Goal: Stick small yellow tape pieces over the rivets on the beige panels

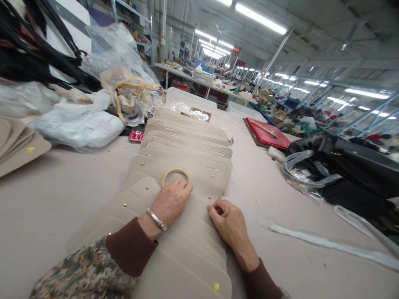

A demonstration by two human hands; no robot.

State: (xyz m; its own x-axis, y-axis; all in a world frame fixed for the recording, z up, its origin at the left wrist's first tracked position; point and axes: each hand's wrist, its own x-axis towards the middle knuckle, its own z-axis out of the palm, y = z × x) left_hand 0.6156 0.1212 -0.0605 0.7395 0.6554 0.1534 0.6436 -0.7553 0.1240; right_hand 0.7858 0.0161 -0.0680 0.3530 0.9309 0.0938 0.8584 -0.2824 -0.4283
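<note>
Nearest: 1 fanned run of beige panels, too overlapped to count, w/ 1 yellow mark on the closest. R hand is at its right side, thumb & fingers drawn in narrow; can't tell from here if they pinch anything. L hand, 1 silver bracelet on wrist, holds 1 yellow-rimmed tape roll by its near side, above the panels. Just beyond, 2nd panel run; gold studs, 4+ visible. Off right: 1 pale strip, then black bag(s), no. unclear. Off left: 1 more panel stack. Further: 1 red pad w/ 1 stick-like tool. Far back: 1 long table, stuff piled on.
</note>
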